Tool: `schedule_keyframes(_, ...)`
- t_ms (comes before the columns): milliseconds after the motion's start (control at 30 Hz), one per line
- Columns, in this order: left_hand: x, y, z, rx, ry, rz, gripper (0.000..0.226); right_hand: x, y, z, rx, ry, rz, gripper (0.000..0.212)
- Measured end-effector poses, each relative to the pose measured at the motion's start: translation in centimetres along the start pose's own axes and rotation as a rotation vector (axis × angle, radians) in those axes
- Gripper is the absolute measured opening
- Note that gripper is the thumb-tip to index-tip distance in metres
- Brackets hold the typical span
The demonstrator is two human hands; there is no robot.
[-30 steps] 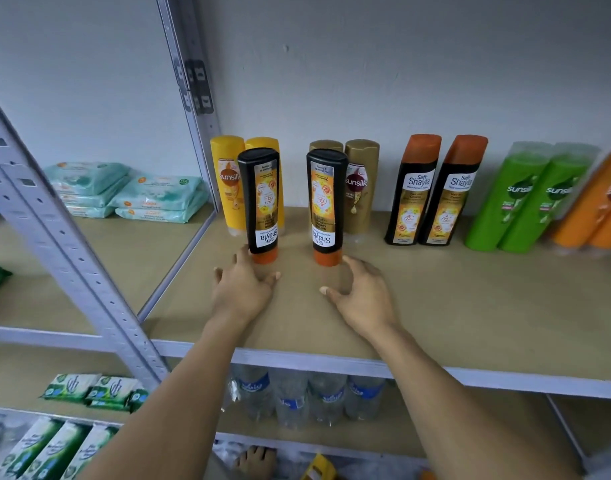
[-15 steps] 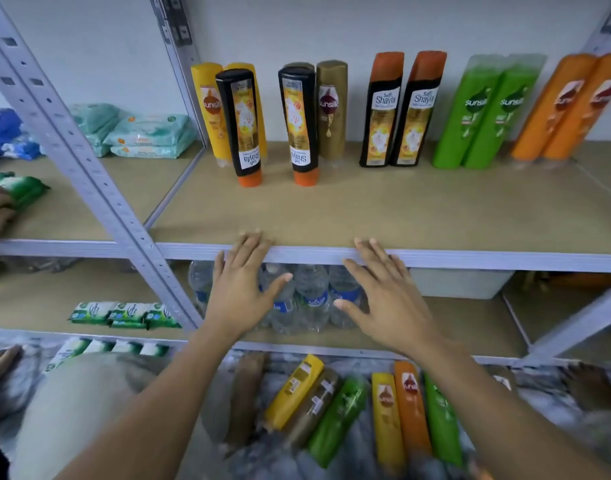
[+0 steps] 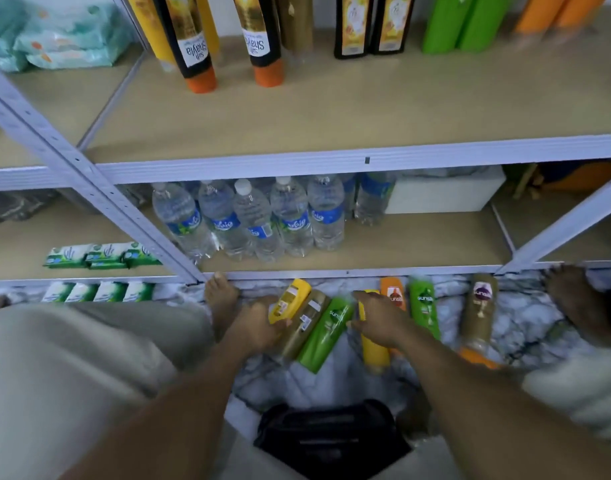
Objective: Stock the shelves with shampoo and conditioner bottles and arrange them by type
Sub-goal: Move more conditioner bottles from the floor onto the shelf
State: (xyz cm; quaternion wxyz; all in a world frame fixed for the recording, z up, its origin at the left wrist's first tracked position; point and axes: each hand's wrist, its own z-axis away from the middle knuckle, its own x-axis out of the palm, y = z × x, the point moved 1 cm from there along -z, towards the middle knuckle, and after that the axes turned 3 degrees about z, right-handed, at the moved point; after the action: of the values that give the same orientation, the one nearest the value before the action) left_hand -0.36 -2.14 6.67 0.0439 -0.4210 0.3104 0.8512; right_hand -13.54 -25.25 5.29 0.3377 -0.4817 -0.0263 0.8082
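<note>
The left hand (image 3: 259, 323) meets the near end of a yellow bottle (image 3: 292, 297) lying on the marbled floor (image 3: 525, 317); blur hides whether its fingers grip it. The right hand (image 3: 380, 317) rests with fingers spread apart on a second yellow bottle (image 3: 375, 348). An olive bottle (image 3: 306, 323) and a green bottle (image 3: 326, 334) lie between the hands.

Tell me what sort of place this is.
Probably a small shop or stockroom. It has grey slotted-metal shelving, black shampoo bottles with orange caps standing among other bottles in same-coloured pairs, and clear plastic water bottles with blue labels grouped on the shelf below.
</note>
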Motion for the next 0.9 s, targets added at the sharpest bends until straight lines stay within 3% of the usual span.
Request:
schedule_keyframes(267, 5.5, -1.9, -5.2, -0.168, -0.008, 0.218, 0.076, 5.7, -0.2, -3.5, 0.104, 0.004, -0.376, 0.033)
schedule_keyframes(433, 8.3, -3.7, -6.2, -0.256, -0.04, 0.294, 0.039, 9.1, 0.7, -5.1, 0.229, -0.015, -0.49, 0.032)
schedule_keyframes(533, 9.5, -4.9, -6.7, -0.236, -0.055, 0.266, 0.057, 10.8, 0.4, -6.9, 0.299, -0.022, -0.603, 0.022)
schedule_keyframes(800, 12.0, -6.9, -9.6, -0.228, -0.033, 0.117, 0.035, 12.8, -0.2, -11.5, 0.549, 0.024, -0.772, 0.048)
schedule_keyframes(900, 13.3, -7.9, -9.9, -0.252, -0.053, 0.069, 0.041, 13.7, 0.1, -12.5, 0.573, 0.029, -0.786, 0.053)
